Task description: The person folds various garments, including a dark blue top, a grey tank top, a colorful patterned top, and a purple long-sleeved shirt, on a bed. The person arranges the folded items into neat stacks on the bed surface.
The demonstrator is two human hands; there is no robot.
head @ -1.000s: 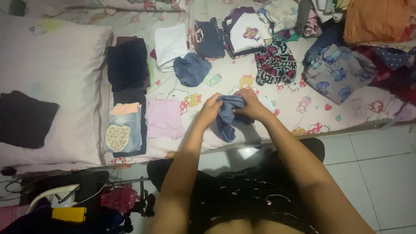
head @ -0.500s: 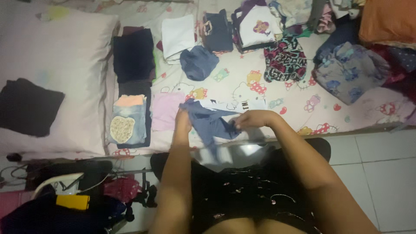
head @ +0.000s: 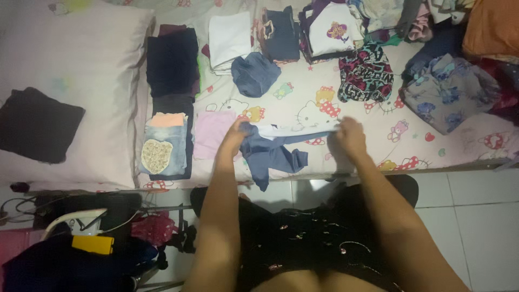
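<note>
Stretching out now: my left hand (head: 233, 136) and right hand (head: 348, 135), bunched together a second ago, have moved apart, each pinching an end of the blue-grey garment (head: 273, 154), held taut over the bed (head: 378, 116) edge, pink folded cloth (head: 212, 134) at nine o'clock.

Single head camera, looking steeply down, close over bed (head: 346, 108) edge.

A bed (head: 303, 111) fills the upper part of the view, covered with a pale sheet (head: 378, 146) printed with cartoon cats and bears. A large white pillow (head: 75, 65) lies at its left end. Below the bed edge, the floor (head: 476, 216) is glossy white tile. The light is dim and cool.
</note>
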